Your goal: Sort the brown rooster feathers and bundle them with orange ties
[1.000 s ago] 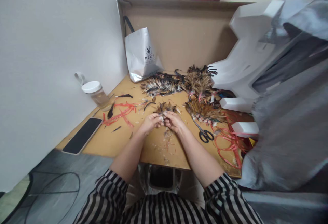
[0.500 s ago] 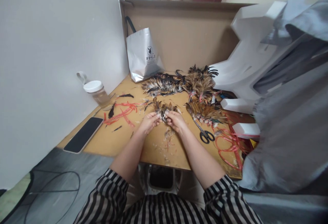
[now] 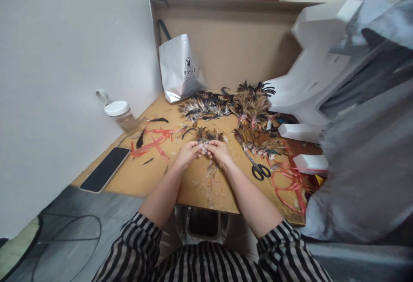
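A small bunch of brown and black feathers (image 3: 208, 134) is pinched by its pale quill ends between my two hands, over the middle of the table. My left hand (image 3: 189, 153) closes on it from the left with thumb and forefinger. From the other side my right hand (image 3: 220, 152) grips the same ends, its fingertips almost meeting the left ones. Just right of my hands lies a fan of golden-brown feathers (image 3: 260, 141), and black-handled scissors (image 3: 260, 171) rest by its lower edge. Fluff and feather scraps (image 3: 211, 176) are strewn on the table below my hands.
Bigger feather heaps (image 3: 206, 106) lie at the back, before a silver bag (image 3: 180, 69). Red plastic strips (image 3: 156, 142) are scattered on the left, with more red strips (image 3: 290, 183) at right. A phone (image 3: 106, 170) and a lidded jar (image 3: 121, 116) line the left edge. White foam (image 3: 309, 75) stands right.
My fingertips have come closer together over the quill ends, the right hand shifting slightly left. The feathers stay held, and the things around look the same.
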### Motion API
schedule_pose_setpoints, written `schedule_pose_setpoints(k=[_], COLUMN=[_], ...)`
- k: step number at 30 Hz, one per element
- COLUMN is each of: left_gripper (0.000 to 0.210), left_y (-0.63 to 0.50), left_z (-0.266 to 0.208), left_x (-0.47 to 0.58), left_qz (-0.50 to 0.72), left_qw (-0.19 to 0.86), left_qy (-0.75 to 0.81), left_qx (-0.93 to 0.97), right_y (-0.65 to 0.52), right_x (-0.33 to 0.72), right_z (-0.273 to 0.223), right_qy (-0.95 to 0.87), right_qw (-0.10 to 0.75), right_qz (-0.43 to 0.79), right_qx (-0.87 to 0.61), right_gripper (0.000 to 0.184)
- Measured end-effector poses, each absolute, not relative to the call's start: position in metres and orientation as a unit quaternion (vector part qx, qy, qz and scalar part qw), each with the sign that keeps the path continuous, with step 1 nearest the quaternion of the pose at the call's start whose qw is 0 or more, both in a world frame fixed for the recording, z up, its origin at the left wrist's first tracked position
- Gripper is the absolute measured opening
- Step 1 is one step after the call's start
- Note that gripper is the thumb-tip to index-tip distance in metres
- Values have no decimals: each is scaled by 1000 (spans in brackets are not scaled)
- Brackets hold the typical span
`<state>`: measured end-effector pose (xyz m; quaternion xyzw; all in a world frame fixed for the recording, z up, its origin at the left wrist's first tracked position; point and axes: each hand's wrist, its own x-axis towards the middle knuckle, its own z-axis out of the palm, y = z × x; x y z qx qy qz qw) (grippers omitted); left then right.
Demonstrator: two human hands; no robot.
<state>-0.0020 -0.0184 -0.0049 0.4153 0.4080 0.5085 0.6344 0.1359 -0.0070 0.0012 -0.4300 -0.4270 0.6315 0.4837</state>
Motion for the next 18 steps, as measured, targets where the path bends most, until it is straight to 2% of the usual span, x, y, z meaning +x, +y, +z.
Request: schedule_pose_setpoints(k=[6, 18], left_gripper=[27, 30], left_y=[-17, -17], left_z=[-7, -9], left_x=[-2, -1], left_qz=[515, 518], left_qw=[615, 597], left_qy=[417, 435], left_qx=[427, 431], right_y=[-7, -8], right_x=[138, 137], right_z=[1, 0], right_qy=[-422, -451], right_qw=[424, 440], right_qz=[669, 632], right_qx=[-441, -451], right_gripper=[28, 28])
